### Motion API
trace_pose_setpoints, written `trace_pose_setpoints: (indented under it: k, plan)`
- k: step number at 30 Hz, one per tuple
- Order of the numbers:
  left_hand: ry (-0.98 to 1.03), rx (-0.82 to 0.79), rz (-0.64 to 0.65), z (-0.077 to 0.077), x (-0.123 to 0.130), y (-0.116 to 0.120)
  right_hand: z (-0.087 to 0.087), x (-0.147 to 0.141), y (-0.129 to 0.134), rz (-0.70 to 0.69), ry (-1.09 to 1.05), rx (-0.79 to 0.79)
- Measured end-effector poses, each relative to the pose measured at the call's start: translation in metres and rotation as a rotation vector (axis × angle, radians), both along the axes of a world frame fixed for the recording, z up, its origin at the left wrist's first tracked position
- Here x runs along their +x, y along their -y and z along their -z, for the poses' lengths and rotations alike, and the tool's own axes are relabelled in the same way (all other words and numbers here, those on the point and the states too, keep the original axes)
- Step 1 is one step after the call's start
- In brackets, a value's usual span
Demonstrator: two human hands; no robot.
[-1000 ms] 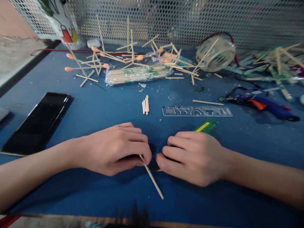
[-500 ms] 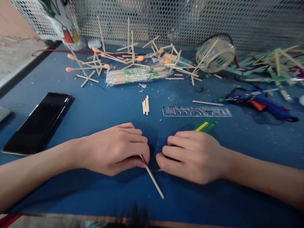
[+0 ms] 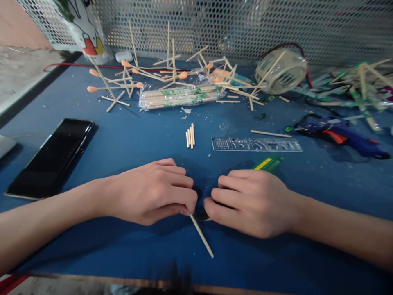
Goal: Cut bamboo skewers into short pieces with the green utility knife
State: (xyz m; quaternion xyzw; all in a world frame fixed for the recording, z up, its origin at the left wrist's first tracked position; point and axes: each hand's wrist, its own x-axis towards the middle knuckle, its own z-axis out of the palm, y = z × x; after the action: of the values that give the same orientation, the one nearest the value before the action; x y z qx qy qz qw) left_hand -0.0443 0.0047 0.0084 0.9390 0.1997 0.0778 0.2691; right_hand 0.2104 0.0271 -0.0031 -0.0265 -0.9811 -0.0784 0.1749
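Note:
My left hand (image 3: 158, 190) pinches a thin wooden stick (image 3: 202, 236) between thumb and index finger. The stick slants down toward the table's near edge, its upper end hidden under the fingers. My right hand (image 3: 253, 203) is closed around a utility knife (image 3: 269, 164). Its green handle with a yellow stripe shows beyond the knuckles. A bit of dark blade (image 3: 202, 217) peeks out beside the stick, between the two hands; whether it touches the wood I cannot tell. Past the hands lie several short cut sticks (image 3: 190, 136) side by side.
A clear plastic ruler (image 3: 257, 144) and a blue glue gun (image 3: 342, 133) lie to the right. A phone (image 3: 50, 157) rests on the left. Behind are a wrapped bundle of sticks (image 3: 181, 97), stick structures with orange tips, and a clear plastic cup (image 3: 281, 71) before a perforated metal panel (image 3: 196, 28).
My left index finger has moved down over the stick, covering its upper end that showed before. The right hand keeps nearly the same pose. The whole view has shifted slightly.

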Motion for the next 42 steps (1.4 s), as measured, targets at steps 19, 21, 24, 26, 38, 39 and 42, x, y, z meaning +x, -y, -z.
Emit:
trace_pose_setpoints:
  k: [19,21,24,26,38,39,42]
  plan:
    - [0.005,0.048,0.013,0.005,-0.002,0.0,-0.007,-0.005,0.013,0.11,0.217,-0.083]
    - [0.005,0.046,0.011,0.005,-0.002,0.0,-0.008,-0.007,0.016,0.124,0.195,-0.068]
    - [0.011,0.032,0.005,0.005,-0.002,0.0,-0.007,-0.008,0.018,0.137,0.169,-0.061]
    - [0.015,0.02,0.006,0.005,-0.002,-0.001,-0.005,-0.008,0.016,0.114,0.136,-0.053]
    - [0.004,0.016,0.022,0.004,-0.003,-0.002,0.001,-0.001,0.01,0.091,0.097,-0.067]
    - [0.004,0.016,0.022,0.004,-0.003,-0.001,0.001,-0.001,0.01,0.096,0.106,-0.072]
    - [0.006,0.021,0.024,0.004,-0.003,-0.001,-0.001,-0.002,0.009,0.099,0.155,-0.094]
